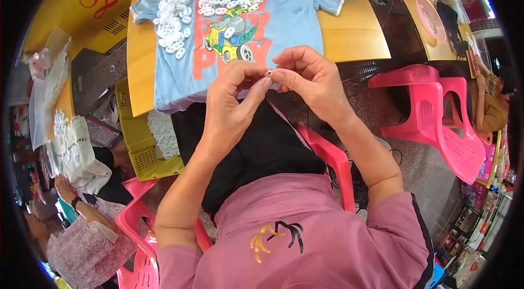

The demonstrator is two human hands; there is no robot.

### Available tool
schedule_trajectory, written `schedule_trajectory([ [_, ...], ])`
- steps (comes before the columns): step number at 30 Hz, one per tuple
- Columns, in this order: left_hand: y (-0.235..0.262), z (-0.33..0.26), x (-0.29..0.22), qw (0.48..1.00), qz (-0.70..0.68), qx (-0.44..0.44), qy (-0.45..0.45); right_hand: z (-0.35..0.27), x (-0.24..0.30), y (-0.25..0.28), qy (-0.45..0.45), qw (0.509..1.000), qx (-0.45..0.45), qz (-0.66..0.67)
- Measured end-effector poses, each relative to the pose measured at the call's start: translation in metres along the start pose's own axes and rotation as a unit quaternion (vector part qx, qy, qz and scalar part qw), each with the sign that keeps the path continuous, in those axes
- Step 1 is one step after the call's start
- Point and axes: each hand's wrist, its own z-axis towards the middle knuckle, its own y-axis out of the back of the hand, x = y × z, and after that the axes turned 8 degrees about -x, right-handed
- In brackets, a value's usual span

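One small white piece (269,72) sat pinched between the fingertips of the left hand (232,100) and right hand (314,84), which met near the lower edge of the blue T-shirt (176,78). Something so small probably called for a light, even grip, thumbs opposed and kept over the blue T-shirt to catch slips. Both forearms (188,182) slanted inward from wide apart, wrists slightly bent.

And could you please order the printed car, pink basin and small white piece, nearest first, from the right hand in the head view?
1. Small white piece, at the right hand.
2. Printed car, left, on the shirt.
3. Pink basin, far right.
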Motion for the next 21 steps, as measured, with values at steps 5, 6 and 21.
schedule_trajectory([
  [5, -0.011, 0.009, -0.007, 0.988, -0.089, 0.013, 0.127, 0.002, 0.009, 0.010, 0.032, 0.997, -0.006, -0.063],
  [6, -0.013, 0.012, -0.006, 0.985, -0.105, 0.013, 0.135, 0.004, 0.011, 0.011, 0.032, 0.997, -0.006, -0.065],
  [21, -0.030, 0.036, 0.003, 0.959, -0.179, 0.003, 0.217, 0.027, 0.012, 0.031, 0.128, 0.970, -0.013, -0.207],
])
